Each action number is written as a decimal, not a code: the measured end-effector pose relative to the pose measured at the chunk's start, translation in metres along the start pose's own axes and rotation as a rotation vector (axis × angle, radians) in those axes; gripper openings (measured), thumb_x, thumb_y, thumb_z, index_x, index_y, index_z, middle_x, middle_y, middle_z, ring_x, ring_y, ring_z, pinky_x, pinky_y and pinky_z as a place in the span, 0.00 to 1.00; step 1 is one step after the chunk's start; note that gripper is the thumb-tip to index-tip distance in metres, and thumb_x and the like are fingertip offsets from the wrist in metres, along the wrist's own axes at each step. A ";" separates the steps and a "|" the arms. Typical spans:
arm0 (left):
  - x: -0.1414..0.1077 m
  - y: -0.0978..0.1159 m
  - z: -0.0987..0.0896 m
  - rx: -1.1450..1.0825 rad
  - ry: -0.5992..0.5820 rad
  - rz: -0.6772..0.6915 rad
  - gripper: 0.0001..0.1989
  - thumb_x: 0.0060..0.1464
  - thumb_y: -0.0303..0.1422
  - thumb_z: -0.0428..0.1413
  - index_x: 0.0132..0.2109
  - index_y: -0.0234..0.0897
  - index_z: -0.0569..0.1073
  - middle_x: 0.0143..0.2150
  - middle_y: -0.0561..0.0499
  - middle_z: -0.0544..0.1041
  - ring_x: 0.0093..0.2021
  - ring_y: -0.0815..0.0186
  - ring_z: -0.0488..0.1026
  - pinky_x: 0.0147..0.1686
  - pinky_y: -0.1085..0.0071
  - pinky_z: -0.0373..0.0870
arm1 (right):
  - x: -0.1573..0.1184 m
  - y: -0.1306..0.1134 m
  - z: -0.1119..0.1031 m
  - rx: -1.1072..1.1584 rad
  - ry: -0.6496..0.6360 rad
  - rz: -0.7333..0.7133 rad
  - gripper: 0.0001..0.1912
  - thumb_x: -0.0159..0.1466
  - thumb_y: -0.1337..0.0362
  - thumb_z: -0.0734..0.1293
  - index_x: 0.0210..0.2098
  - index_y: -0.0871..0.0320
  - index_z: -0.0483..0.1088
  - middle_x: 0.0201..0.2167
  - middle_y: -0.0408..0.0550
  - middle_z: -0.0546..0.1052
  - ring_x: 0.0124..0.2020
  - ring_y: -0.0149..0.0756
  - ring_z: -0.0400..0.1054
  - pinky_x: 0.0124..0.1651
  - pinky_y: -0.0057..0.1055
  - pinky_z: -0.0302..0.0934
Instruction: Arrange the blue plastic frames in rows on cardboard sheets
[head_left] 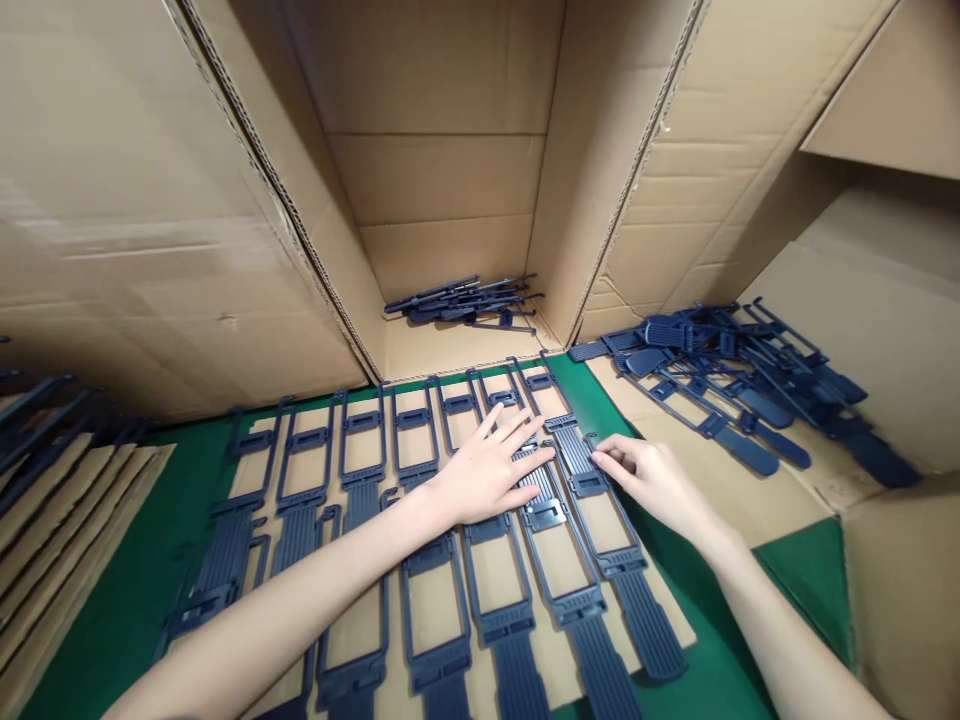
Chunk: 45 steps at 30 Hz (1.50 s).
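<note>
Rows of dark blue plastic frame pieces with ribbed tongues lie side by side on a cardboard sheet [679,612]. My left hand [487,468] rests palm down over the middle of the rows, fingers spread across several pieces and partly covering them. At the right end, my right hand [654,482] pinches the hooked upper end of one plastic frame piece [649,625] between thumb and forefinger. That piece lies flat, its upper end beside the ribbed tongue of another frame piece [576,450] in the far row.
A loose heap of similar pieces [739,375] lies on cardboard at the right. More pieces [465,302] sit inside an open cardboard box [450,170] ahead. Stacked cardboard sheets [82,560] bearing pieces stand at the left. Green tabletop [161,520] shows between them.
</note>
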<state>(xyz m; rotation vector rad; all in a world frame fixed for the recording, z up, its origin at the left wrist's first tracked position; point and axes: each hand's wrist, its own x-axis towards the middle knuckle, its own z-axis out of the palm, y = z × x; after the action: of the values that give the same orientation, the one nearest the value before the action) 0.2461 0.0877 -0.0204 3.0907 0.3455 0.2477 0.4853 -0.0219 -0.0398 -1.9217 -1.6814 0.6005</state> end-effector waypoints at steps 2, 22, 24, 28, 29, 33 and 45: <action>0.001 0.001 -0.001 0.007 -0.002 0.018 0.23 0.62 0.42 0.48 0.61 0.38 0.64 0.67 0.43 0.56 0.68 0.53 0.46 0.65 0.49 0.37 | 0.000 -0.001 0.001 0.007 0.018 0.002 0.18 0.66 0.51 0.57 0.32 0.55 0.70 0.22 0.43 0.73 0.23 0.34 0.64 0.29 0.30 0.55; -0.019 0.019 -0.058 0.123 -0.008 0.041 0.24 0.62 0.36 0.48 0.63 0.38 0.59 0.70 0.42 0.45 0.69 0.56 0.40 0.65 0.52 0.39 | 0.000 0.008 0.011 0.299 0.066 0.155 0.23 0.61 0.45 0.59 0.37 0.59 0.72 0.20 0.44 0.69 0.17 0.33 0.62 0.17 0.28 0.58; -0.041 0.027 -0.084 0.160 0.006 -0.068 0.23 0.63 0.35 0.47 0.63 0.39 0.59 0.70 0.42 0.43 0.69 0.55 0.40 0.65 0.50 0.40 | 0.000 0.010 0.013 0.346 0.072 0.180 0.24 0.60 0.44 0.60 0.36 0.59 0.71 0.19 0.43 0.68 0.16 0.33 0.62 0.16 0.27 0.58; -0.105 0.050 -0.126 0.229 0.106 -0.394 0.20 0.64 0.35 0.43 0.61 0.44 0.63 0.70 0.49 0.48 0.68 0.55 0.46 0.65 0.50 0.43 | -0.001 0.020 0.017 0.362 0.007 0.193 0.24 0.58 0.42 0.61 0.27 0.58 0.68 0.16 0.41 0.65 0.13 0.32 0.60 0.15 0.28 0.57; -0.125 0.056 -0.132 0.238 0.165 -0.520 0.20 0.65 0.36 0.43 0.61 0.45 0.63 0.69 0.51 0.50 0.68 0.55 0.48 0.64 0.49 0.46 | -0.001 0.023 0.018 0.359 -0.016 0.198 0.24 0.58 0.41 0.61 0.24 0.58 0.66 0.15 0.41 0.64 0.12 0.31 0.59 0.15 0.28 0.57; -0.223 0.091 -0.122 0.215 0.442 -1.080 0.25 0.61 0.44 0.43 0.62 0.45 0.62 0.64 0.51 0.61 0.63 0.55 0.59 0.63 0.58 0.52 | 0.000 0.027 0.019 0.393 -0.062 0.265 0.27 0.56 0.40 0.62 0.18 0.57 0.59 0.13 0.39 0.61 0.12 0.29 0.57 0.16 0.26 0.57; -0.345 0.156 -0.009 -0.274 0.671 -1.577 0.21 0.51 0.54 0.52 0.44 0.48 0.78 0.47 0.53 0.78 0.46 0.56 0.75 0.40 0.70 0.74 | -0.002 0.026 0.021 0.463 -0.052 0.339 0.26 0.48 0.41 0.68 0.18 0.58 0.60 0.14 0.38 0.59 0.14 0.26 0.55 0.16 0.22 0.55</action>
<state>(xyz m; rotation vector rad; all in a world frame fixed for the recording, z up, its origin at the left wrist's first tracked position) -0.0542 -0.1408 -0.0584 1.5489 2.1622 1.0048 0.4920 -0.0247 -0.0729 -1.8561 -1.1156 1.0714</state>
